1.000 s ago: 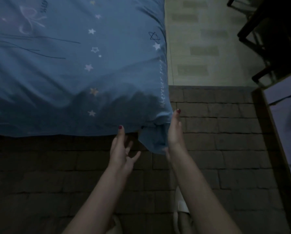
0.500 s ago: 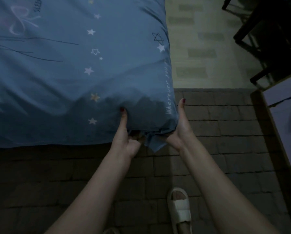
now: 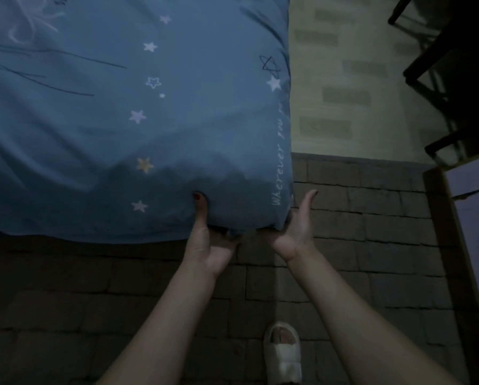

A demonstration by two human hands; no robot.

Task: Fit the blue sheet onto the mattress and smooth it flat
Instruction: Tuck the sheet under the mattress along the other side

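Both hands clutched the near corner of the blue sheet [image 3: 155, 140]: left hand [image 3: 210, 240] with thumb on top, right hand [image 3: 294, 232] at the side, fingers apparently tucked beneath, likely to pull fabric under the mattress, which stayed hidden above the grip.

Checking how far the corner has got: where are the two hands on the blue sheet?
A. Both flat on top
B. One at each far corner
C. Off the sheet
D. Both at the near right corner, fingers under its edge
D: the left hand and right hand flank the near right corner of the blue sheet, thumbs up its side, fingers hidden beneath.
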